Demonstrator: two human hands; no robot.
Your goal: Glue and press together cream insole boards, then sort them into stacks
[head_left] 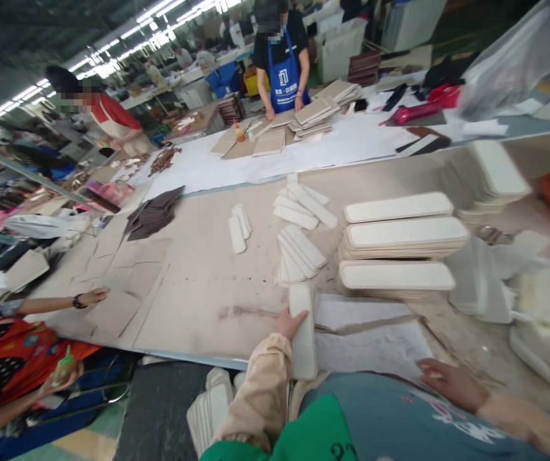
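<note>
Nearest the camera lay the person's own lap, a teal garment (pixel 390 416) with a green one (pixel 313 429) beside it, and a stack of white padded strips (pixel 210 410) stood just below the worktop (pixel 198 301) edge. The left hand (pixel 288 323) rested with its fingers against the side of one long white strip (pixel 302 333) — touching it, not closed around it — and that strip lay at the near edge of the worktop, its end overhanging toward the lap. The right hand (pixel 450 383) lay open and flat, holding nothing, at the corner of a white sheet (pixel 375 346) spread just beside the strip.

Farther out sat loose white strips (pixel 298 246) fanned in small heaps, then three tidy stacks of larger white pads (pixel 399 237). A co-worker's hand (pixel 93 296) pressed on tan card pieces (pixel 125 282) at the left, and another person in a blue apron (pixel 282 80) stood at the far side.

The likeliest slip, as I judged it, was the overhanging strip tipping off the edge into the lap, since only light side contact held it. A careless sweep of the sleeve could also nudge the fanned heaps out of order.
</note>
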